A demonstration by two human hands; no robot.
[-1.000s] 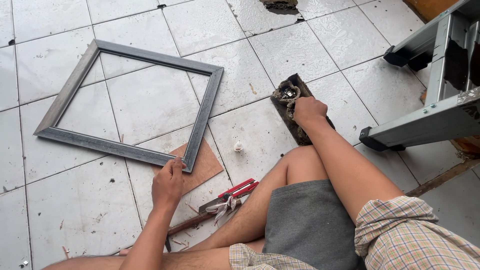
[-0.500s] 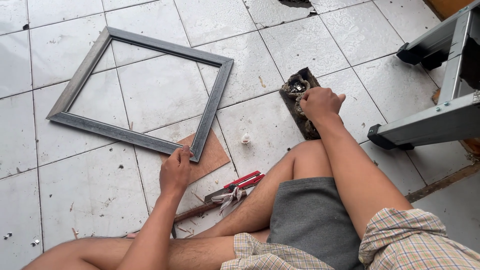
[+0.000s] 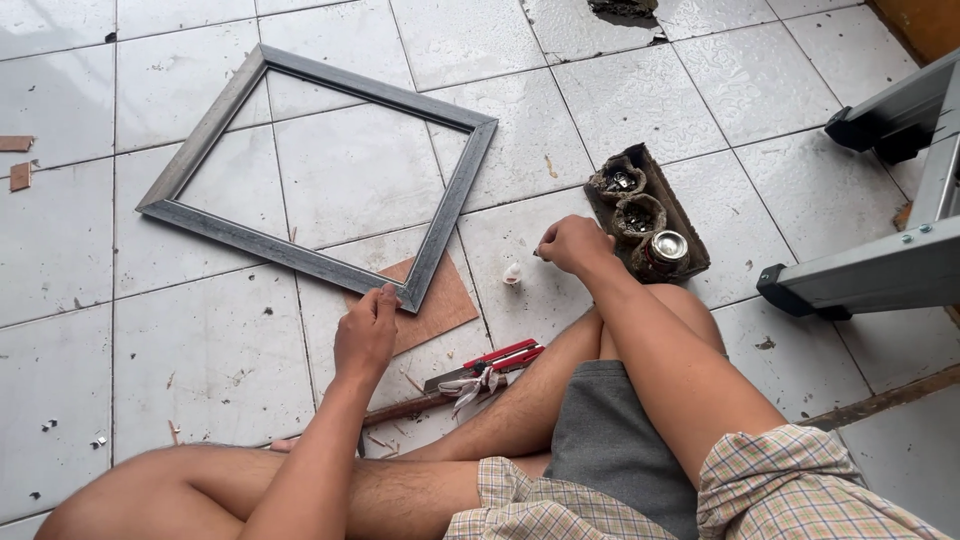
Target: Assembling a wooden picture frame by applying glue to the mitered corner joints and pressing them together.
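Far left of the tiled floor, two small brown scraps lie near the edge, well apart from everything else. Next comes the grey square frame, lying flat, turned like a diamond, spreading from the upper left toward the middle of the floor. Its nearest corner sits on a flat brown board piece, and right there is the left hand, palm down, fingers loosely curled, fingertips touching the frame at that corner and holding nothing else. Just below that hand, by the person's shin, a red-handled cutter lies on the tiles next to a wad of pale rag, with a dark wooden stick running off to the left of it. Moving to the middle, a small white bit lies on the tile, and just beside it is the right hand, closed narrow with fingertips pinched together; whether something tiny is between them, I cannot tell. Touching distance to the right, a dark tray carries three small round cups. Far right, a grey metal stand with black feet reaches in from the edge.
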